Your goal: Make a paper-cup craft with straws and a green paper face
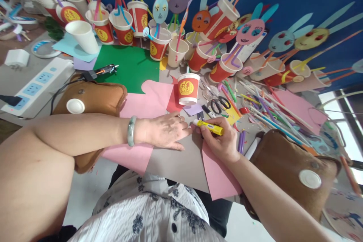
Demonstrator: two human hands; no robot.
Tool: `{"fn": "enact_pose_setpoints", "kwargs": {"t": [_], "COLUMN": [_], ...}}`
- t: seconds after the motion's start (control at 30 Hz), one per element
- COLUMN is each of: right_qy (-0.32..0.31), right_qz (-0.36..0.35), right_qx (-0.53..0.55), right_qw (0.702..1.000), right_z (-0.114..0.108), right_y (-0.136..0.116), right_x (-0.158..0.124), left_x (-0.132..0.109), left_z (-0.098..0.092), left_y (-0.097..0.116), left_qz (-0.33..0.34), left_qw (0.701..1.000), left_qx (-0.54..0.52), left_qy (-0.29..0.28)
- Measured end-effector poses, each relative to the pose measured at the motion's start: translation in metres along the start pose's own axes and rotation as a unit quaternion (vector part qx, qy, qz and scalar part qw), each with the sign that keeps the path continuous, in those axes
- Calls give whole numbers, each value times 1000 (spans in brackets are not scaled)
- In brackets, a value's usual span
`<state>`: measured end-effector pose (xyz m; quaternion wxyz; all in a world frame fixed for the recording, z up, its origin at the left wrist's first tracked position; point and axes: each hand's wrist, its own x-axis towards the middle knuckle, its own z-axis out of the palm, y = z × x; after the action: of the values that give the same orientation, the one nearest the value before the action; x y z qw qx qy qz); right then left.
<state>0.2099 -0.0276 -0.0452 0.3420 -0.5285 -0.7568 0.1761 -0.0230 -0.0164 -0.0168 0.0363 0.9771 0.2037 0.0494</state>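
Observation:
My right hand point(222, 140) is closed around a yellow glue stick point(211, 126), its white end pointing left toward my other hand's fingertips. My left hand point(167, 130) lies palm down over the grey tabletop, fingers stretched out, with a stone bangle point(131, 131) on the wrist. Whether a small piece lies under those fingertips I cannot tell. Just beyond both hands stands a red-and-white paper cup point(188, 89) with a yellow emblem. Pink paper point(219, 174) lies under my right wrist, and a larger pink sheet point(150, 100) spreads behind my left hand.
Paper cups with rabbit-faced figures, such as a blue one point(160, 9), line the back. Black-handled scissors point(219, 105) and a pile of pipe cleaners point(272, 107) lie to the right. Brown cushions point(93, 94) flank both arms. A power strip point(39, 87) and glue gun point(99, 72) sit left.

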Motion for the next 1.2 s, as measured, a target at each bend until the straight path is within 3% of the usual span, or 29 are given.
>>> {"fn": "enact_pose_setpoints", "kwargs": {"t": [0.2,0.47,0.63,0.9,1.07,1.2], "right_qy": [-25,4,-21,-3,-34,-16], "right_qz": [-74,-52,-74,-3,-35,-25], "right_qx": [-8,4,0,12,-14,-10], "right_qw": [997,999,997,1000,999,999], "right_z": [-1,1,1,2,2,2], "right_y": [-1,1,1,3,4,3], "right_x": [4,1,3,1,2,2], "left_x": [2,0,1,-1,0,0], "left_z": [-5,-3,-3,2,0,0], "left_y": [1,1,0,0,0,0], "left_qz": [-7,-7,-1,4,5,3], "left_qw": [1000,1000,1000,1000,1000,1000], "left_qx": [0,-5,-5,-10,-7,1], "left_qy": [-23,-8,-9,26,9,3]}}
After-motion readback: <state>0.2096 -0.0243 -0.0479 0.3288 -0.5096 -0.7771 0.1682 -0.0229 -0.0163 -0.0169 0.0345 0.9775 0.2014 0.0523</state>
